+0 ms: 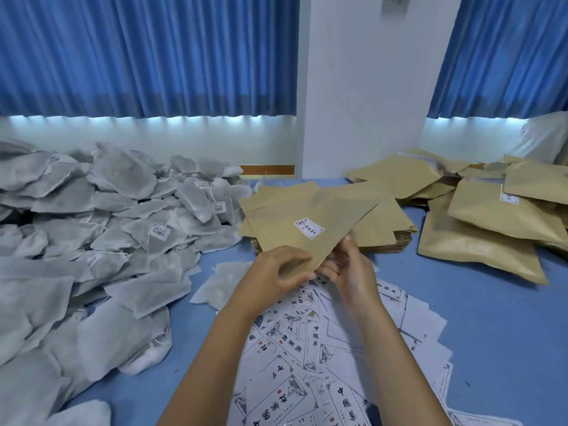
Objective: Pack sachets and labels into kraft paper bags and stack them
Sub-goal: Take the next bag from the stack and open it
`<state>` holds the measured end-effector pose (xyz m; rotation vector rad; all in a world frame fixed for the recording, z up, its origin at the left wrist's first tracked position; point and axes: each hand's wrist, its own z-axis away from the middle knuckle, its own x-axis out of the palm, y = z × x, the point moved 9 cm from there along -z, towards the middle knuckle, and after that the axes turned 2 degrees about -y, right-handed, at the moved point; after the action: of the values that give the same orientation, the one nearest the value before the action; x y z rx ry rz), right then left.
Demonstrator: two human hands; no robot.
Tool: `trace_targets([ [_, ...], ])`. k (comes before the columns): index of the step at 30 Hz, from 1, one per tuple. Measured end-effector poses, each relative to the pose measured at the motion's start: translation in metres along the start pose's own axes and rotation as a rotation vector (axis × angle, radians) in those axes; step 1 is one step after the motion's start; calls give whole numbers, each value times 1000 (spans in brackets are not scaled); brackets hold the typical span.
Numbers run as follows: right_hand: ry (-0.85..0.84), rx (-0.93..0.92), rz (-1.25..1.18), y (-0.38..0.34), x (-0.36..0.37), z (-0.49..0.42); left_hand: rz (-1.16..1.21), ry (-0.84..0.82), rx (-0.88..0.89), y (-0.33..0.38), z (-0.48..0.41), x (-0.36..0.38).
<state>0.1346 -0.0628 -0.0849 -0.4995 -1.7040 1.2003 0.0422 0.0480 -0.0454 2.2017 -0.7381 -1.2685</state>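
I hold a flat kraft paper bag (310, 229) with a small white sticker above the table, tilted so its near corner points at me. My left hand (276, 270) pinches that corner from the left. My right hand (345, 265) holds the same corner from the right, fingers curled under it. Under the bag lies a stack of flat kraft bags (381, 232). A big heap of grey sachets (101, 229) with strings and tags fills the left side. One sachet (221, 284) lies alone by my left wrist. Printed white labels (310, 348) are scattered under my forearms.
Filled kraft bags (479, 238) lie piled at the right, with more flat ones (396, 173) behind. The table has a blue surface (479, 305). Blue curtains and a white pillar stand behind the table. A white plastic bag (544, 139) sits at the far right.
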Motion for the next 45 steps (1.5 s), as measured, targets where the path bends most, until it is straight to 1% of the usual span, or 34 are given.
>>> trace_targets([
  [3, 1, 14, -69, 2, 2, 2, 51, 49, -21, 0, 0, -2],
  [6, -33, 23, -140, 2, 6, 3, 111, 92, -54, -2, 1, -7],
  [9, -74, 15, -142, 1, 10, 4, 143, 118, -87, -6, 2, -11],
  [12, -62, 15, -100, 5, 10, 4, 67, 155, -77, -4, 2, -13],
  [16, -40, 25, -25, 9, 8, 3, -154, 178, 45, 9, 4, -10],
  [20, -15, 48, 48, 15, 4, 2, -248, 197, 64, 16, 7, -5],
  [22, -27, 57, 83, 18, 4, 2, -245, 216, 28, 13, 9, -5],
  [25, -75, 54, 50, 19, 10, 4, -189, 294, -52, 6, 12, -11],
  [27, -76, 66, 28, 20, 10, 5, -184, 329, -63, 6, 14, -12],
  [30, -49, 66, 30, 21, 8, 4, -190, 339, -60, 10, 15, -9],
  [32, -48, 54, 24, 21, 7, 3, -181, 311, -50, 10, 14, -7],
  [35, -102, 43, 54, 18, 10, 5, -224, 211, -57, 8, 10, 2],
  [37, -166, 56, 76, 20, 15, 7, -275, 207, -76, 7, 9, 3],
  [39, -200, 58, 103, 22, 19, 9, -286, 240, -105, 6, 11, 2],
  [45, -76, 37, 279, 22, 13, 7, -312, 242, -152, 4, 11, 5],
])
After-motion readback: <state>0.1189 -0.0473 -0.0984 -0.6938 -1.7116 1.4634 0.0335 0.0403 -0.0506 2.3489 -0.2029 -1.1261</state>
